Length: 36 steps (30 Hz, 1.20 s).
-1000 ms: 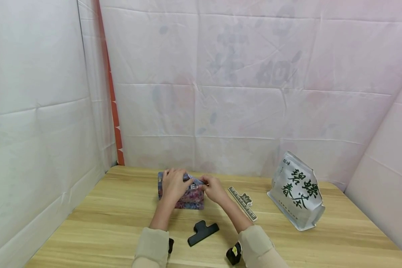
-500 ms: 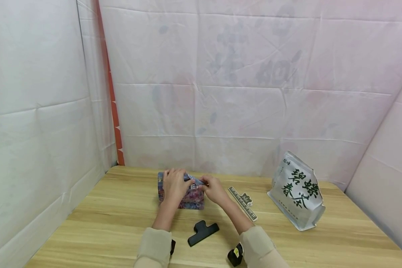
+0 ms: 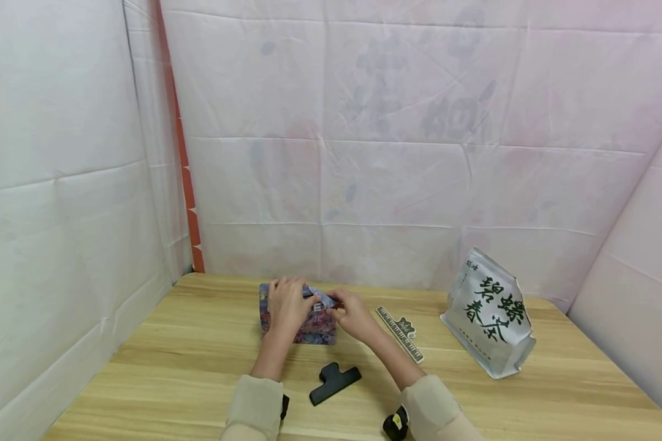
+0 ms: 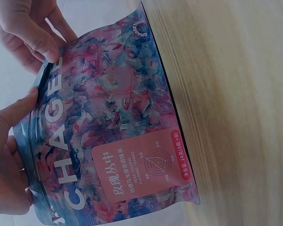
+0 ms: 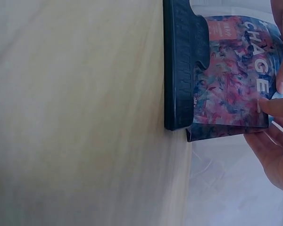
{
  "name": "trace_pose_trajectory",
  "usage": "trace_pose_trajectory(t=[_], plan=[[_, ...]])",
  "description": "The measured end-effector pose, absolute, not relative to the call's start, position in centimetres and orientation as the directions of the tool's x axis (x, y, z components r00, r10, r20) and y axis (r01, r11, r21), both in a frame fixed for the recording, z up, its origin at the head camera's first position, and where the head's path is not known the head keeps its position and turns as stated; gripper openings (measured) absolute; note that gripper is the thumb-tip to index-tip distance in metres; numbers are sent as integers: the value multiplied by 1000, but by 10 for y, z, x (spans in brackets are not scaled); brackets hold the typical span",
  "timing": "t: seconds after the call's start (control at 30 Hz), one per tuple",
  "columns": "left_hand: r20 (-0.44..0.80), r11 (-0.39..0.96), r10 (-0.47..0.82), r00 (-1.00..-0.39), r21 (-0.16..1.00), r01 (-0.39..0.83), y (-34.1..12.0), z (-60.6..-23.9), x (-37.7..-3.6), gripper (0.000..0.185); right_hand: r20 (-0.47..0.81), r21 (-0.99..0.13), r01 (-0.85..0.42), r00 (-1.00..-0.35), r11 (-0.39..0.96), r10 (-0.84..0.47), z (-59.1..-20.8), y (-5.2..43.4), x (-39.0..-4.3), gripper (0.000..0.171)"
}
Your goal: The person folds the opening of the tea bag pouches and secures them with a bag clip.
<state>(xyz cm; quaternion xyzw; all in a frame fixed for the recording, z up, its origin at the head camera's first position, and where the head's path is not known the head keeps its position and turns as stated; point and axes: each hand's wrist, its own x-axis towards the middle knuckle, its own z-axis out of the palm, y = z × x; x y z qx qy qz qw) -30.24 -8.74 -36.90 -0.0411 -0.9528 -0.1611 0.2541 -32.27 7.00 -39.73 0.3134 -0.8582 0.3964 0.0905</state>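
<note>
Both hands are gripping the top edge of a colourful pouch that is standing upright on the bench. The left hand is pinching the top on one side, the right hand on the other. A black clip is lying nearer the person, and a white bag is standing well apart to the right.

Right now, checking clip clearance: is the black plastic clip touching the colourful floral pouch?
Apart. The head view shows bare wooden table between clip and pouch.
</note>
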Motion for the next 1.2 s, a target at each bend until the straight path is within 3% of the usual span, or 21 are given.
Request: trace_pose_trajectory(t=[0.37,0.57,0.7,0.9,1.07,1.2], plan=[[487,943,-5,-873,294,158,-87,-367,-302,35,522,-571,-654,-756,497,-395,-381,76,-310,23],[480,941,-2,-878,299,161,-88,-368,-302,36,526,-473,-727,-686,498,-503,-373,83,-299,12],[480,943,2,-878,291,161,-89,-368,-302,36,444,-407,-776,-629,482,-638,-374,86,-289,9],[474,944,-1,-881,291,155,-89,-368,-301,37,223,-371,-792,-582,484,-782,-377,86,-276,7],[463,947,-2,-886,285,147,-88,-367,-301,38,44,-354,-774,-575,526,-817,-384,87,-270,18],[464,949,-3,-886,281,144,-88,-367,-300,38,-29,-343,-763,-574,547,-819,-393,88,-269,24]])
